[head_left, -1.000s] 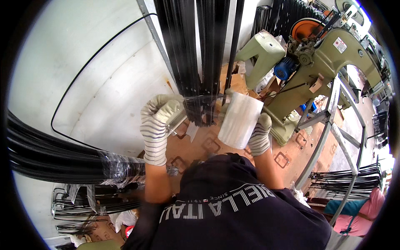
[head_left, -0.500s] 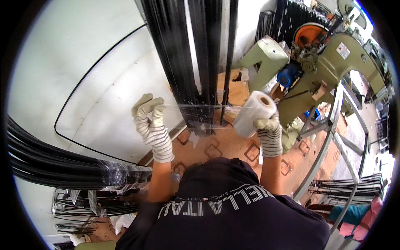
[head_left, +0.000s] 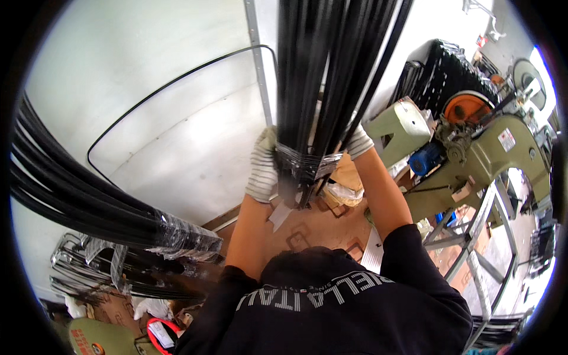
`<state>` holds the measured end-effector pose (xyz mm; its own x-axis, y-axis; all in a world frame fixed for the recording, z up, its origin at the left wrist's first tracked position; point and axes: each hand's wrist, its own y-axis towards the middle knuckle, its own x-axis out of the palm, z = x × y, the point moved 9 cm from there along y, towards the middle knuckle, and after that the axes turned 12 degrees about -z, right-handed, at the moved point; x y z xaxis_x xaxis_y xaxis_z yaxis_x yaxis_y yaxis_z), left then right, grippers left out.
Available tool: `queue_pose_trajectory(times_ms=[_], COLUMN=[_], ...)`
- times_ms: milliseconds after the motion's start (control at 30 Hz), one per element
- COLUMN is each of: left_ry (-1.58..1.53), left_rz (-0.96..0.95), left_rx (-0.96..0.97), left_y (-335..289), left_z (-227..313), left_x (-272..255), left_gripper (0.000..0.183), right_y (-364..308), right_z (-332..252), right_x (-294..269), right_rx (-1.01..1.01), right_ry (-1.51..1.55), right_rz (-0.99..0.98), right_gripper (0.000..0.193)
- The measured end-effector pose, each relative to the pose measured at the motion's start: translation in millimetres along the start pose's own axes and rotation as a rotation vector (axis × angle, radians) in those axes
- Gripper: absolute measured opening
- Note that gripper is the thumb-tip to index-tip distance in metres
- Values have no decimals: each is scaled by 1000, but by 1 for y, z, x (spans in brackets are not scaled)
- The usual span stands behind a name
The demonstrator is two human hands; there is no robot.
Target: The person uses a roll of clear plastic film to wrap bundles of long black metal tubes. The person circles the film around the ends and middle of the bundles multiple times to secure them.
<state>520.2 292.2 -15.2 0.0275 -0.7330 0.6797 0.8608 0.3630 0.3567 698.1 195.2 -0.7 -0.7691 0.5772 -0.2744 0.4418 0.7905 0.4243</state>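
A tall bundle of long black strips (head_left: 313,77) stands upright in front of me. Clear stretch film (head_left: 307,164) lies across the near side of its lower part. My left hand (head_left: 263,168), in a striped knitted glove, is against the bundle's left side, its fingers out of sight behind the strips. On the other side my right hand (head_left: 359,143), gloved alike, reaches round behind the bundle, with only the cuff and back of the glove showing. The roll of film cannot be seen; the strips hide the space between my hands.
To the left, another black bundle (head_left: 89,195) bends down to a film-wrapped end (head_left: 189,236). A thin black loop (head_left: 171,86) leans on the white wall. Green machinery (head_left: 512,151) with a blue motor (head_left: 425,158) and a metal frame (head_left: 467,236) stand at the right.
Both hands have moved forward to the bundle, where they were apart with film stretched between them. The film roll in my right hand has gone out of sight. Film now crosses the bundle's near side.
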Motion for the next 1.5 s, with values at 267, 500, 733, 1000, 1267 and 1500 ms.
queue_pose_trajectory(times_ms=[267,500,733,1000,1267,1500], left_ry=[-29,774,339,764,669,155], left_rz=[430,354,265,227,189,182], left_rx=[26,-43,313,-205,-196,-377], left_y=[-34,-50,-37,-11,-32,-48], left_z=[-3,48,12,-49,-41,-63], left_x=[-18,43,1,-18,24,64], left_gripper=[18,20,51,70,70,35], right_y=[-14,-27,-40,-85,-185,-163], right_z=[-2,-15,-28,-103,-321,-235], right_x=[26,21,21,0,102,130], right_rx=[147,194,205,95,-464,-524], right_ry=[129,184,266,498,-1477,-2174], right_rz=[-70,-65,-40,85,-528,-1012], right_gripper=[44,38,32,26,45,43])
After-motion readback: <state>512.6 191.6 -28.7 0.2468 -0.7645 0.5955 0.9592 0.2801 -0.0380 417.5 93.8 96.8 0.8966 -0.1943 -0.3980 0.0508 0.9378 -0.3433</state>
